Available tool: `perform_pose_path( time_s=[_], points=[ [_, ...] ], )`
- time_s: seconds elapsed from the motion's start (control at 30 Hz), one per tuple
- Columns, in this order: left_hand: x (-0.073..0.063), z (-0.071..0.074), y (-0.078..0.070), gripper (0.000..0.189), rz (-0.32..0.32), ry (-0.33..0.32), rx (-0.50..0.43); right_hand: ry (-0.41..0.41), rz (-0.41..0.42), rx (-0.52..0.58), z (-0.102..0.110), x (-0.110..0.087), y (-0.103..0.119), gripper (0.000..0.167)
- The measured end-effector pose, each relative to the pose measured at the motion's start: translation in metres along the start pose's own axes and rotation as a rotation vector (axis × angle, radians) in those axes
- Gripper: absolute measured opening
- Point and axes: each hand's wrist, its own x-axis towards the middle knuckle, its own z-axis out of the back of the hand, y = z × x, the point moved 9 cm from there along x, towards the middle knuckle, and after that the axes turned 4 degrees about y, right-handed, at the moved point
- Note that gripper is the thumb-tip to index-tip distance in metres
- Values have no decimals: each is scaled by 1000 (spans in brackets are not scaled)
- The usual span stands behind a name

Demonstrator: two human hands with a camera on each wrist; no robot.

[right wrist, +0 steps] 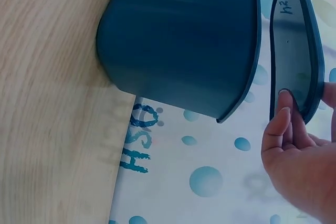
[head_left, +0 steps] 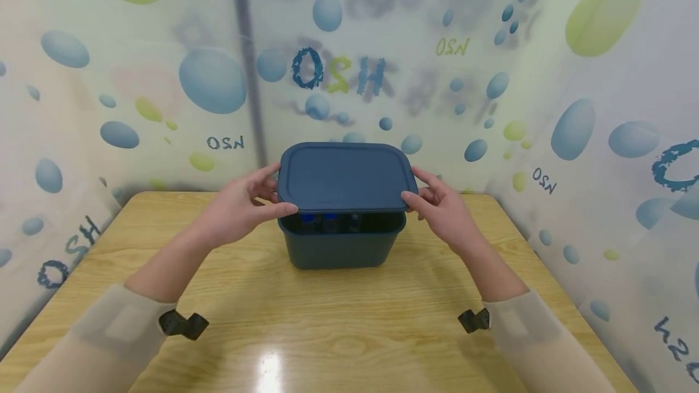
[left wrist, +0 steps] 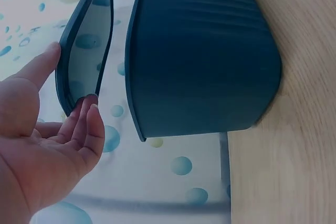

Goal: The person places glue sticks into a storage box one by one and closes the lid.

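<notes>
A dark blue box (head_left: 341, 252) stands on the wooden table in front of me. Over its opening is a matching blue lid (head_left: 347, 176), raised off the rim with a gap at the front. My left hand (head_left: 240, 208) grips the lid's left end, thumb at the near corner. At the opposite end, my right hand (head_left: 445, 210) holds it the same way. Both wrist views show the lid's edge pinched between thumb and fingers, apart from the box. Inside the box, a few dim objects with blue tops (head_left: 330, 217) show through the gap; their kind is unclear.
The wooden table (head_left: 327, 326) reaches to a patterned curtain (head_left: 349, 23) of blue and green spots behind the box and along both sides. Small black devices (head_left: 182, 324) sit at each wrist over pale sleeves.
</notes>
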Motion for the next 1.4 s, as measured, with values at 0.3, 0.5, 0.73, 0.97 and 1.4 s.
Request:
perform_pose_path(
  time_s=[0.3,0.5,0.73,0.97,1.4],
  points=[
    [-2,-4,6,101,-10,-21,3,49,-13,21,-8,-5,-5,80],
    [-4,-9,14,102,14,-12,40,62,-35,-26,-12,-7,-14,77],
    [-2,-12,22,105,38,6,61,108,-49,-6,-18,-11,-23,84],
    [0,-15,28,106,31,9,75,137,-27,-41,-22,-9,-26,94],
    [-2,-25,36,102,-2,24,62,141,-34,-150,-28,-6,-38,99]
  ],
)
